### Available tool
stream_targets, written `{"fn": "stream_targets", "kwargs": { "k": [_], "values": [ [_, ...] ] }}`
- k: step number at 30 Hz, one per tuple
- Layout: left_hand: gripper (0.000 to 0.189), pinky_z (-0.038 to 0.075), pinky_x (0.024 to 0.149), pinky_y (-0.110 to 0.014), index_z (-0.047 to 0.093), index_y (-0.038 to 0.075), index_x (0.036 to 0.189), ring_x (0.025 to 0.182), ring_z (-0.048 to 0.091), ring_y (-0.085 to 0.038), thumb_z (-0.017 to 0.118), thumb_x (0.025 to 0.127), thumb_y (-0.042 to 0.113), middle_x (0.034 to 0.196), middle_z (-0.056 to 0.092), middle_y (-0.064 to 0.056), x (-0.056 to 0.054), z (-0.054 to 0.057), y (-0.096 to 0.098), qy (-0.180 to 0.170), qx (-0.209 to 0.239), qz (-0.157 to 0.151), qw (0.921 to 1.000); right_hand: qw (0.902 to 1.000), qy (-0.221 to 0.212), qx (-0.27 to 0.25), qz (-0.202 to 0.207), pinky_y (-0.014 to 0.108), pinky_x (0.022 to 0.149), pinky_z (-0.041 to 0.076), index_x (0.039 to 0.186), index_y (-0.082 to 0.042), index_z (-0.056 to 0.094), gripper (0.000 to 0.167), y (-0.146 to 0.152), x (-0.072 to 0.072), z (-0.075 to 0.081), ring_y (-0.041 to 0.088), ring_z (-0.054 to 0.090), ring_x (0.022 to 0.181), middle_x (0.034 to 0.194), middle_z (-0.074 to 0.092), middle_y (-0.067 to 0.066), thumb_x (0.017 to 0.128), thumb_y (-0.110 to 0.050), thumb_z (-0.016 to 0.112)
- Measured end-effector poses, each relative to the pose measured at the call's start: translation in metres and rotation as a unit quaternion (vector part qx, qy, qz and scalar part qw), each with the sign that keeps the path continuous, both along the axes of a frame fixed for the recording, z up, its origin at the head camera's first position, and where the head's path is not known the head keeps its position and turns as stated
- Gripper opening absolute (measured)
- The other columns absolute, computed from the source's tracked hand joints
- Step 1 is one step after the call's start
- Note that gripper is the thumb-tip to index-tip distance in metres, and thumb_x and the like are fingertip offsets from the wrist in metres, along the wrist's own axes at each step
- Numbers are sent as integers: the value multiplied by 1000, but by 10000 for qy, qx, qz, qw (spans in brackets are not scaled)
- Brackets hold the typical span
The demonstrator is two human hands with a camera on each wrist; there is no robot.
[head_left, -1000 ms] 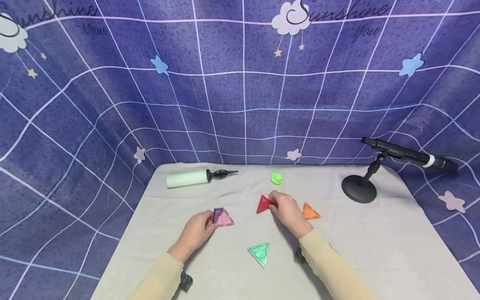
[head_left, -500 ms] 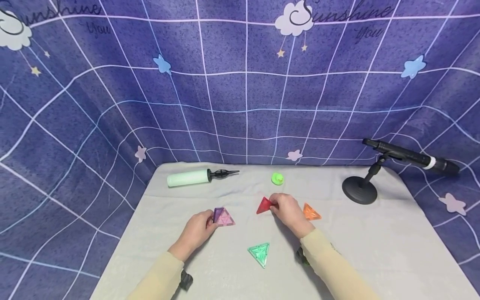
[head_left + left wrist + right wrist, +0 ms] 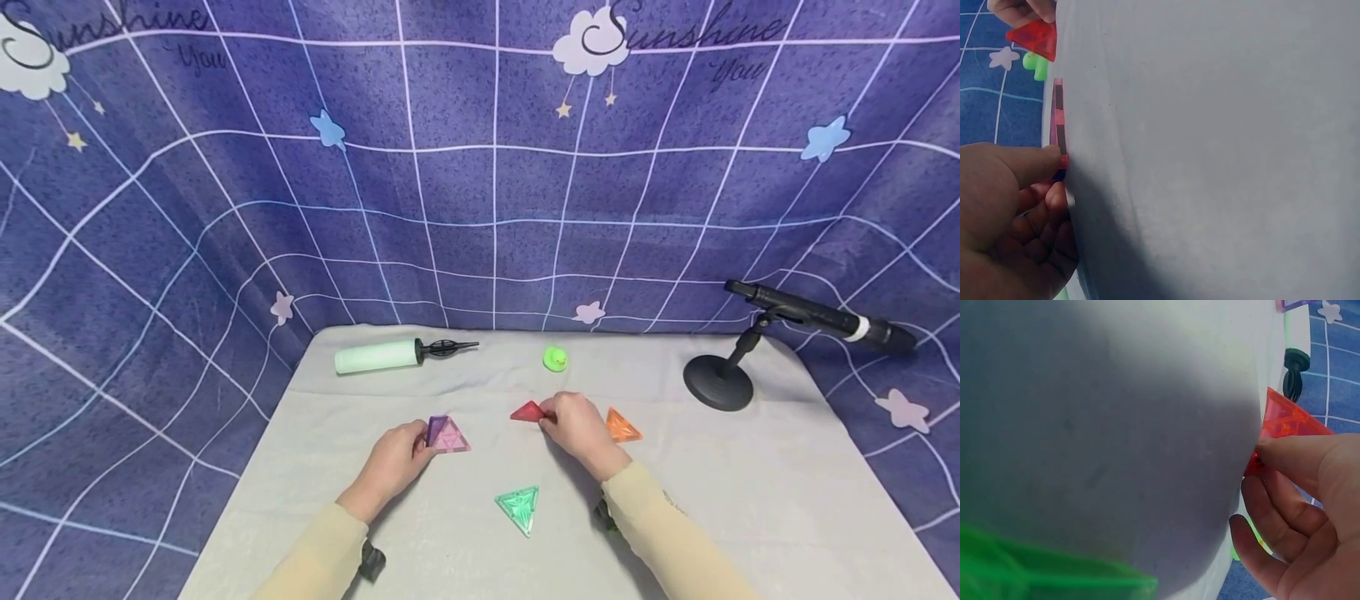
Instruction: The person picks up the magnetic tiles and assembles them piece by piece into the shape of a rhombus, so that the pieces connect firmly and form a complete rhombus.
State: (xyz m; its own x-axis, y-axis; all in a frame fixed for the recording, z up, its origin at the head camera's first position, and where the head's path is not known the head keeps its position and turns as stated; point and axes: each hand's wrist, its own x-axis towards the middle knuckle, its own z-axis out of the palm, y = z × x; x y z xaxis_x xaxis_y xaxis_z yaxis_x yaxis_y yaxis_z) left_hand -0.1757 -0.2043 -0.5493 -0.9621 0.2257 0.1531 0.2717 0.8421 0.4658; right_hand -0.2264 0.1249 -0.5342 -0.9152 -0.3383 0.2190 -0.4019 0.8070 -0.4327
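Observation:
Toward the left of the table, my left hand [image 3: 392, 461] pinches the edge of a pink triangular magnetic tile [image 3: 453, 437] and a purple tile [image 3: 436, 427] beside it. The left wrist view shows my thumb on the rim of the pink tile [image 3: 1060, 115], seen edge-on. My right hand [image 3: 576, 422] pinches a red triangular tile [image 3: 528, 412] by one corner. In the right wrist view the red tile [image 3: 1285, 417] stands tilted, with thumb and fingertips at its lower corner. An orange triangular tile [image 3: 621, 426] lies just right of this hand. Nearer me lies a teal triangular tile [image 3: 519, 507].
A pale green hand pump [image 3: 378, 357] and a small green duck [image 3: 555, 359] lie at the back. A black stand [image 3: 720, 382] holds a microphone-like device at the back right. In the right wrist view a green translucent piece [image 3: 1047, 569] fills the near corner.
The red tile has tipped in my right hand, so its top corner is lower and it looks narrower. That hand has shifted slightly toward me. My left hand has stayed in place.

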Motion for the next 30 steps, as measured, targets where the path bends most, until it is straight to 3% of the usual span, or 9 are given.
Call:
{"fn": "stream_targets", "kwargs": {
  "k": [4, 14, 20, 30],
  "values": [
    [33, 39, 57, -30, 51, 18, 79, 60, 42, -8, 81, 92, 18, 67, 46, 10, 0, -1, 0, 35, -34, 15, 10000, 9999, 41, 139, -13, 38, 64, 49, 86, -15, 82, 8, 0, 2, 1, 14, 55, 64, 72, 62, -4, 83, -8, 86],
    [32, 39, 58, -30, 52, 18, 79, 60, 42, -8, 82, 91, 19, 67, 46, 10, -1, -3, -1, 91, -46, 10, 9999, 9999, 93, 59, -116, 40, 65, 52, 96, -11, 85, 12, -3, 7, 2, 16, 61, 67, 76, 68, -1, 84, -13, 86],
    [31, 39, 57, -29, 53, 17, 80, 60, 42, -8, 81, 92, 17, 67, 46, 9, -1, -2, -1, 61, -17, 4, 10000, 9997, 245, 32, -71, 39, 60, 48, 85, -11, 82, 6, -7, 9, 1, 14, 53, 61, 70, 64, -2, 86, -16, 85],
    [31, 38, 57, -30, 53, 16, 79, 60, 42, -9, 81, 92, 16, 67, 46, 8, 0, 0, 0, -15, 12, 12, 10000, 9989, 453, -41, 86, 35, 56, 43, 73, -15, 77, 15, -20, 11, -3, 13, 47, 57, 62, 58, -6, 86, -18, 84]
  ]
}}
